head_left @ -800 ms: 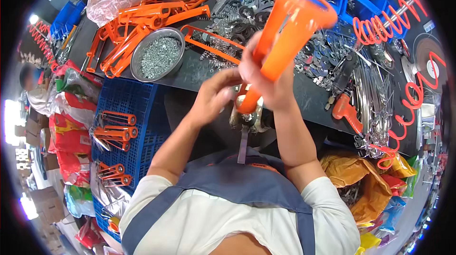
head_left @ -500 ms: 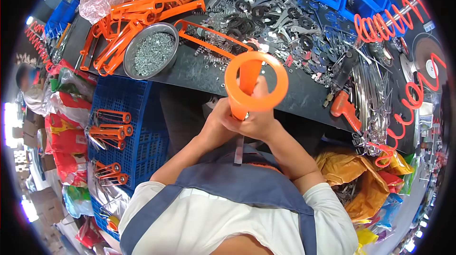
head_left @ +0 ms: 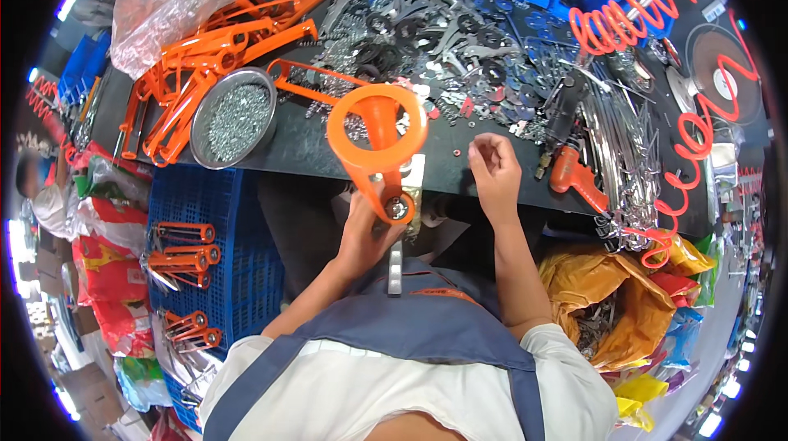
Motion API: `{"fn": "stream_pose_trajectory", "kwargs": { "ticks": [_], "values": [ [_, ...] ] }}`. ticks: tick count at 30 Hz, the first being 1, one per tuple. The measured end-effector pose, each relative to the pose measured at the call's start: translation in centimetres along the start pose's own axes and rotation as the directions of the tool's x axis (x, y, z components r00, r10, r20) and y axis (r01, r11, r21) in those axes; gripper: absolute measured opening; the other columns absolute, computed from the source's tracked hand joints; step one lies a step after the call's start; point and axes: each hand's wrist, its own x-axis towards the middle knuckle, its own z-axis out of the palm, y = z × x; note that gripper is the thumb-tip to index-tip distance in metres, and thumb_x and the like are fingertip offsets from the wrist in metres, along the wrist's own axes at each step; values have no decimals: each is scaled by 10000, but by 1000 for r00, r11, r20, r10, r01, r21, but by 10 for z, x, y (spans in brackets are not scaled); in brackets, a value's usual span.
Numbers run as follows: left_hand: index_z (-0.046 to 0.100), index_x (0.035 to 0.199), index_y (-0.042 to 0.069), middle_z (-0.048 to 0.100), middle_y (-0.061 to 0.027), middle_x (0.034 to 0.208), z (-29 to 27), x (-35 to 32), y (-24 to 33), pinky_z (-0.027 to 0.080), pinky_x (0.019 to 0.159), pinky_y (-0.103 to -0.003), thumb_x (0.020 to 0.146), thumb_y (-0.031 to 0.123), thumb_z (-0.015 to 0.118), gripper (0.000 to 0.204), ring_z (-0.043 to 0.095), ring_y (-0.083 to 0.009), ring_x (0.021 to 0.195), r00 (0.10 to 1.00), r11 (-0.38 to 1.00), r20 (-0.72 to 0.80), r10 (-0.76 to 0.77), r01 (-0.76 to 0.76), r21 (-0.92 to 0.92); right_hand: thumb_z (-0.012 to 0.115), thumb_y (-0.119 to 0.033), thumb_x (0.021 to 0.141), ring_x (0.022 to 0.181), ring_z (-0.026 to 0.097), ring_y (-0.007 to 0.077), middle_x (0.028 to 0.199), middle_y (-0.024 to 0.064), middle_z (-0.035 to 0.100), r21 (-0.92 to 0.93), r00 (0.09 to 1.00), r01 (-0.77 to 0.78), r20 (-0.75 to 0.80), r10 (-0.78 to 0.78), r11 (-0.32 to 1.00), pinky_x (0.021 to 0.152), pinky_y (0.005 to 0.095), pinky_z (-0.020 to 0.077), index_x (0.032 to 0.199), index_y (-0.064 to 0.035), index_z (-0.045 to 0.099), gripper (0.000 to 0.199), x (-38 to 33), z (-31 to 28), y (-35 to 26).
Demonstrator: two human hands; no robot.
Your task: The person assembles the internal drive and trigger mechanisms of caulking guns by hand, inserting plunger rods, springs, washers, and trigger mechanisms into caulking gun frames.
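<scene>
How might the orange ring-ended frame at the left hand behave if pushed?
The orange frame is probably stiff, since its long side pieces show no sag. Its glossy surface could be slippery. With the wide ring far from the narrow end at the left hand, a push there would likely make it swing or tip.

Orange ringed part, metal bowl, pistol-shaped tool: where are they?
Orange ringed part point(head_left: 377, 161): head view, on its ring.
Metal bowl point(head_left: 262, 135): head view, on its wall.
Pistol-shaped tool point(head_left: 568, 168): head view, on its orange body.
</scene>
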Motion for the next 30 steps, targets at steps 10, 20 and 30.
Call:
{"fn": "stream_pose_trajectory", "kwargs": {
  "ticks": [10,20,30],
  "values": [
    [380,1346,-38,487,-210,1257,10,-7,-3,376,975,-443,732,64,738,718,467,-394,1150,998,999,-49,42,-41,23,660,-74,765,679,618,281,810,123,636,-554,917,397,208,-340,732,643,351,490,850,-20,672,102,82,12,8],
    [378,1347,-39,487,-217,1237,12,-7,-6,369,970,-452,704,37,737,741,465,-397,1147,996,998,-73,59,-57,16,689,-88,738,1025,512,377,1104,186,545,-889,899,181,-23,-437,420,884,429,432,1052,-8,595,337,98,-45,23],
    [376,1344,-53,483,-215,1260,14,-10,-7,344,1009,-429,779,73,668,648,457,-369,1178,997,999,-67,42,-42,-2,689,-100,740,936,534,339,931,145,598,-939,913,281,197,-357,200,849,417,438,861,5,643,167,112,-68,27]
  ]
}}
